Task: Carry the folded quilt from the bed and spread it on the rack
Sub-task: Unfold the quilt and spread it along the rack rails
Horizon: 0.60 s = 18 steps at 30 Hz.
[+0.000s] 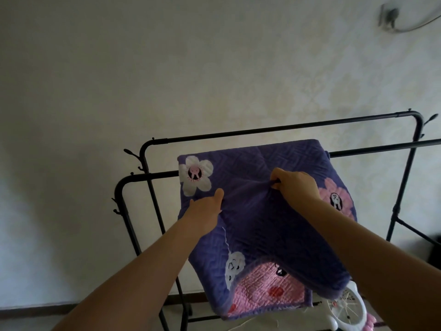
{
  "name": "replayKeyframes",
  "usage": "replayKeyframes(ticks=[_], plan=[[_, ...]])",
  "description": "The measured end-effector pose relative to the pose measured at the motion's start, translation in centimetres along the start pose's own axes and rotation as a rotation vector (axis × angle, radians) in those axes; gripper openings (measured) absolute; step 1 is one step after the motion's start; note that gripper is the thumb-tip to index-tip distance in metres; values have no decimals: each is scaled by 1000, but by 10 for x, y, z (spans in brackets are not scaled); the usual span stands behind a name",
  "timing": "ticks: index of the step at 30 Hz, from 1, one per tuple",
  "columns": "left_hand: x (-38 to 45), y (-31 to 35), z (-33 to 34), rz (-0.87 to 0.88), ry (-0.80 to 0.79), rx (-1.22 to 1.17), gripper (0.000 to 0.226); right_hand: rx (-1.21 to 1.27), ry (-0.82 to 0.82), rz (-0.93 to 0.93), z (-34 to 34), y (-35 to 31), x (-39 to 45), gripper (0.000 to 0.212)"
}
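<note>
The quilt is up on the rack, folded and purple with flower prints, draped over the near rail and reaching toward the far one, its lower edge hanging down at the front where a pink underside shows. So the carrying looks done; this is the spreading step. The right hand has its grip pinched tight on a bunch of the top layer near the middle of the quilt, fabric puckering up toward the fingers. The left hand lies on the cloth just beside it, thumb up; its fingers are hidden behind the palm, so whether that grip has closed on anything I cannot tell. The quilt covers only the middle stretch of the rack, with bare rail toward both ends. Next, by my reckoning, the top fold wants lifting and drawing out along the rails, both hands moving apart. A white fan stands on the floor under the hanging corner, something to keep clear of.
</note>
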State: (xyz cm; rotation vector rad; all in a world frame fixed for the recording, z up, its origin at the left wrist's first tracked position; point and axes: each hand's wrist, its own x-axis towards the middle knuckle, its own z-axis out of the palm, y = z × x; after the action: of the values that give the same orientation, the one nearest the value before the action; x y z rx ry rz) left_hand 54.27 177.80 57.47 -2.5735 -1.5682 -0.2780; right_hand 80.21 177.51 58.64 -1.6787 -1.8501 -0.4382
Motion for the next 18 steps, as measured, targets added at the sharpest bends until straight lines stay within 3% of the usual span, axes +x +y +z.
replayKeyframes(ticks=[6,11,16,18], plan=[[-11,6,9,44,-171,-59,57,-38,-160,5,2,-5,-17,9],[-11,6,20,22,-331,-46,35,-99,-249,38,14,-7,-32,8],[-7,4,32,-26,-349,-84,54,-36,-264,96,25,-11,-32,18],[-2,3,35,-23,-349,-90,65,-1,-346,84,30,-13,-28,34]])
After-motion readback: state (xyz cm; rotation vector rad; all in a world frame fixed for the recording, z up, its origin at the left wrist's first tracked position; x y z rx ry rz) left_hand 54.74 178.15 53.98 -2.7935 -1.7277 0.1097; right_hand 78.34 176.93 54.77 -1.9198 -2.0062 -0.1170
